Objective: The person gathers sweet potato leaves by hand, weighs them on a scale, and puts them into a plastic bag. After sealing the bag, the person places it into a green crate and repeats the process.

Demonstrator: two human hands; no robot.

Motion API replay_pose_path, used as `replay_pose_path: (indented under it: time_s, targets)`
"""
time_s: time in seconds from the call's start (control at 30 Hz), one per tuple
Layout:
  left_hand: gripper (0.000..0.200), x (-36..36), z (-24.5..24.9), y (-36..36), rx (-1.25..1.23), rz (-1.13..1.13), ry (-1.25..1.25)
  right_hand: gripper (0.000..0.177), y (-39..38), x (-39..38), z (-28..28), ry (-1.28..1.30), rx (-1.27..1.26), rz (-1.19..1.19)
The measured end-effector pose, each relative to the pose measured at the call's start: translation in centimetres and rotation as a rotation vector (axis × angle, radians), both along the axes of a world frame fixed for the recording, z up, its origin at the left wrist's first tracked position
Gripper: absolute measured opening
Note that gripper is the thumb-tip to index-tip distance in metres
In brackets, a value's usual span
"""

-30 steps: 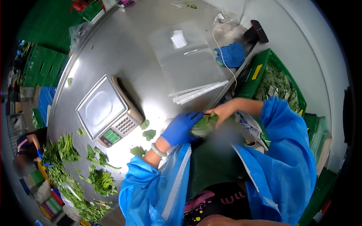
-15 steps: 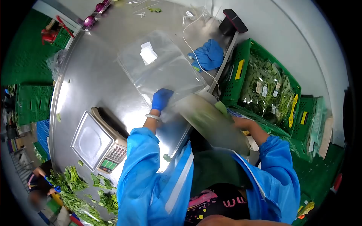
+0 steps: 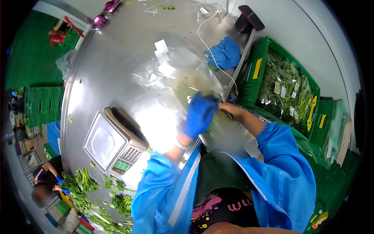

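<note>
A clear plastic bag of leafy greens [image 3: 224, 134] is held slantwise over the front of the steel table, blurred by motion. My left hand [image 3: 200, 115], in a blue glove, is closed over the bag's middle; its fingertips are smeared. My bare right hand [image 3: 230, 109] grips the bag's right edge, its fingers partly hidden behind the left. Beyond the hands lie flat clear bags [image 3: 146, 78] with white paper labels [image 3: 166, 69] on them.
A scale [image 3: 107, 142] stands left, loose greens [image 3: 87, 183] in front of it. To the right is a green crate [image 3: 249, 82] of bagged greens. A blue cloth [image 3: 224, 52], a cable and a black stand [image 3: 249, 19] are at the back. Another person [image 3: 48, 175] works far left.
My left hand has left the flat clear bags and come right onto the bag of greens. That bag has swung up and left, over the flat bags and labels, which look shifted.
</note>
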State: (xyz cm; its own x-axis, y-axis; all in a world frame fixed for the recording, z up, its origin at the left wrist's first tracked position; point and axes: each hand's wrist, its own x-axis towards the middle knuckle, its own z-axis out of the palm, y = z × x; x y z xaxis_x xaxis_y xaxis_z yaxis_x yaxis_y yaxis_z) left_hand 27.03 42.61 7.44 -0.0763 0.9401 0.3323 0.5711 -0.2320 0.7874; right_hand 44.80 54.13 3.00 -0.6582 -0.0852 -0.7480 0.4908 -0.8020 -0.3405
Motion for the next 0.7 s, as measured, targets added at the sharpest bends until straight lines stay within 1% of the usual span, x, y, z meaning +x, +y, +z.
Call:
replay_pose_path:
  time_s: [0.03, 0.1, 0.13, 0.2, 0.23, 0.3, 0.33, 0.37, 0.4, 0.43, 0.47, 0.5, 0.53, 0.57, 0.6, 0.63, 0.67, 0.7]
  targets:
    - [0.012, -0.3, 0.3, -0.1, 0.004, 0.017, 0.001, 0.047, -0.1, -0.3, 0.2, 0.051, 0.087, -0.01]
    - [0.023, -1.2, 0.7, -0.4, 0.059, -0.023, -0.021, 0.045, -0.9, -0.8, 0.7, 0.157, 0.254, -0.037]
    - [0.028, -2.2, 1.1, -0.6, 0.065, 0.179, 0.06, 0.045, -1.6, -1.2, 0.9, 0.163, 0.256, -0.028]
    - [0.032, -2.6, 2.1, -1.7, 0.027, 0.148, 0.213, 0.045, -3.1, -1.8, 1.3, 0.169, 0.342, -0.061]
    - [0.032, -1.7, 2.4, -2.5, 0.027, 0.156, 0.215, 0.044, -3.6, -1.2, -1.4, 0.211, 0.38, -0.101]
    - [0.035, 0.9, 2.9, -4.4, -0.043, -0.126, 0.087, 0.044, -4.0, -1.2, -2.1, 0.245, 0.353, -0.077]
    - [0.035, 0.7, 2.8, -5.1, -0.04, -0.119, 0.091, 0.044, -4.1, -1.3, -2.0, 0.277, 0.328, -0.061]
    - [0.036, 0.3, 2.5, -5.9, 0.003, -0.01, -0.022, 0.044, -4.4, -1.9, -0.7, 0.282, 0.328, -0.056]
    - [0.038, 0.0, 2.3, -6.7, 0.047, 0.097, -0.134, 0.046, -4.7, -2.5, 0.8, 0.246, 0.311, -0.098]
    - [0.048, 0.0, 3.4, -7.8, -0.027, 0.557, -0.184, 0.047, -5.0, -3.4, 2.7, 0.213, 0.295, -0.143]
    - [0.063, -0.7, 5.3, -7.5, 0.086, 0.875, -0.209, 0.049, -5.4, -4.0, 3.7, 0.18, 0.278, -0.189]
    - [0.059, -1.4, 2.0, -9.1, -0.073, 0.775, -0.565, 0.052, -5.8, -4.4, 3.8, 0.165, 0.283, -0.217]
    - [0.058, -1.6, -0.3, -10.5, -0.179, 0.637, -0.955, 0.052, -6.1, -4.5, 3.9, 0.17, 0.284, -0.205]
    - [0.058, -1.8, -2.7, -11.9, -0.312, 0.561, -1.328, 0.052, -6.2, -4.8, 4.1, 0.17, 0.336, -0.212]
    - [0.062, -1.7, -3.3, -13.0, -0.392, 0.427, -1.731, 0.052, -6.3, -5.1, 4.3, 0.172, 0.388, -0.223]
    - [0.068, -1.0, -5.5, -13.9, -0.314, 0.358, -1.798, 0.052, -6.2, -5.4, 4.3, 0.18, 0.39, -0.217]
    - [0.064, -0.5, -7.5, -14.6, -0.322, 0.463, -1.714, 0.052, -5.9, -5.6, 4.3, 0.15, 0.384, -0.226]
    - [0.063, -1.0, -12.0, -16.2, -0.343, 0.436, -1.155, 0.051, -5.6, -5.6, 4.2, 0.116, 0.377, -0.232]
